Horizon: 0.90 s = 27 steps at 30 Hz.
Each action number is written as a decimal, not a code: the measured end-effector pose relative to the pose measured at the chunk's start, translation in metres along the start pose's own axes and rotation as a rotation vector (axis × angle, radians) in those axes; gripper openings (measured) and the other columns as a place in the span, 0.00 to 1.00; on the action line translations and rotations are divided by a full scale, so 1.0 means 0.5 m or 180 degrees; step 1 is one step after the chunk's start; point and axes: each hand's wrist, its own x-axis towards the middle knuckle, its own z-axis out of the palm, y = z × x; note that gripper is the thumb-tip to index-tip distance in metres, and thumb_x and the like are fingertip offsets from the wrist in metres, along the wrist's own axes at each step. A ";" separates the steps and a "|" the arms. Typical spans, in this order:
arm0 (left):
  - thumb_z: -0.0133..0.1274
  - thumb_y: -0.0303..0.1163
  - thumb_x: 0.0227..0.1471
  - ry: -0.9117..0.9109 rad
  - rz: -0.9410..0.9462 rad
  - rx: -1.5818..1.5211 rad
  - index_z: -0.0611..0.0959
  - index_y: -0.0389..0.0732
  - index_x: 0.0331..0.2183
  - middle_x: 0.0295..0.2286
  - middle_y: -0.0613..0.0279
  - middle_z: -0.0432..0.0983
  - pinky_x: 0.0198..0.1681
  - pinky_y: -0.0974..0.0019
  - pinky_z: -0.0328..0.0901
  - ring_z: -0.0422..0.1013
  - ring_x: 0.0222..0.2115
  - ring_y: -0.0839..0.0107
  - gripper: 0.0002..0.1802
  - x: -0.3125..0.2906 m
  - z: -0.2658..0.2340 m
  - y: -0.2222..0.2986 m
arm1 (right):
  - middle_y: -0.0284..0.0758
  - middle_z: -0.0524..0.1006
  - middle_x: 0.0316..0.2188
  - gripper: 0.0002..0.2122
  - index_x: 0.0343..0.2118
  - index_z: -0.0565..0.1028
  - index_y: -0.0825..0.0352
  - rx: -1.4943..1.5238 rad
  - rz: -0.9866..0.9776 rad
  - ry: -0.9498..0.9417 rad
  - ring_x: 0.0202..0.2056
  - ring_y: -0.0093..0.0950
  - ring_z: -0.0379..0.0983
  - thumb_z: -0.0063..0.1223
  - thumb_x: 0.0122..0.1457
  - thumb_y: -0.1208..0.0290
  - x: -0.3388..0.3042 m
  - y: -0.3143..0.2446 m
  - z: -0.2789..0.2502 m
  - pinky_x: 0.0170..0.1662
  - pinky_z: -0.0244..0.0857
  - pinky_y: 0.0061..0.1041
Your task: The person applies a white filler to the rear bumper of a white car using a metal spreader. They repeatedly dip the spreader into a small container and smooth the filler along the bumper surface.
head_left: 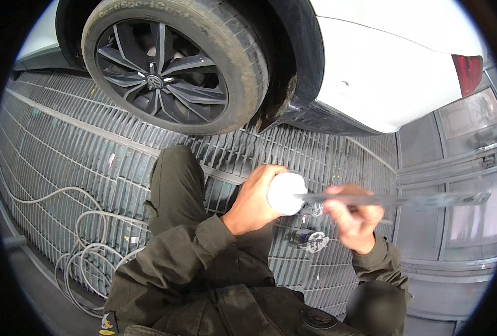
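My left hand [250,203] is wrapped round a white cup [287,194], seen from above in front of my knees. What the cup contains cannot be made out against its white. Between the fingers of my right hand [354,219] is a long, thin, greyish stirring stick [422,199], smeared by motion. One end of the stick lies over the cup's mouth, and the other points far to the right. Below the gap between my hands, a small dark item with crumpled clear plastic [314,241] lies on the floor grating.
A white car [383,67] stands ahead, its dark-spoked wheel [175,67] at upper left and a red tail light [467,75] at right. Pale hose [80,246] lies coiled on the slatted metal floor [52,134] at left. Grey panelled walls [419,145] rise at right.
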 end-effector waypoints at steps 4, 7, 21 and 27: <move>0.75 0.31 0.38 0.0103 -0.0281 -0.0417 0.73 0.37 0.51 0.46 0.50 0.78 0.52 0.57 0.70 0.76 0.48 0.56 0.39 -0.004 0.002 -0.004 | 0.44 0.83 0.33 0.08 0.37 0.79 0.73 -0.0240 -0.0338 -0.0024 0.28 0.29 0.81 0.65 0.56 0.82 -0.005 0.005 0.000 0.29 0.75 0.26; 0.75 0.31 0.39 0.0258 -0.0229 -0.0098 0.71 0.37 0.53 0.46 0.50 0.77 0.52 0.58 0.70 0.76 0.48 0.57 0.41 -0.006 0.013 -0.007 | 0.43 0.84 0.33 0.06 0.36 0.80 0.72 -0.0020 -0.0739 0.0206 0.27 0.28 0.81 0.66 0.55 0.81 -0.010 0.009 0.014 0.29 0.75 0.26; 0.74 0.31 0.38 -0.0367 -0.0030 -0.0160 0.71 0.37 0.54 0.48 0.50 0.71 0.56 0.55 0.65 0.69 0.53 0.51 0.42 0.018 0.015 -0.011 | 0.43 0.84 0.35 0.04 0.35 0.82 0.72 -0.0052 0.0020 0.0064 0.31 0.29 0.81 0.64 0.57 0.80 -0.006 0.011 -0.004 0.33 0.74 0.27; 0.75 0.32 0.35 0.0129 0.0343 0.0000 0.73 0.38 0.49 0.45 0.50 0.71 0.52 0.56 0.66 0.70 0.49 0.53 0.39 0.020 0.025 -0.014 | 0.43 0.84 0.34 0.05 0.35 0.82 0.71 -0.0213 -0.0299 0.0206 0.30 0.34 0.81 0.65 0.56 0.80 -0.019 0.016 -0.006 0.33 0.75 0.30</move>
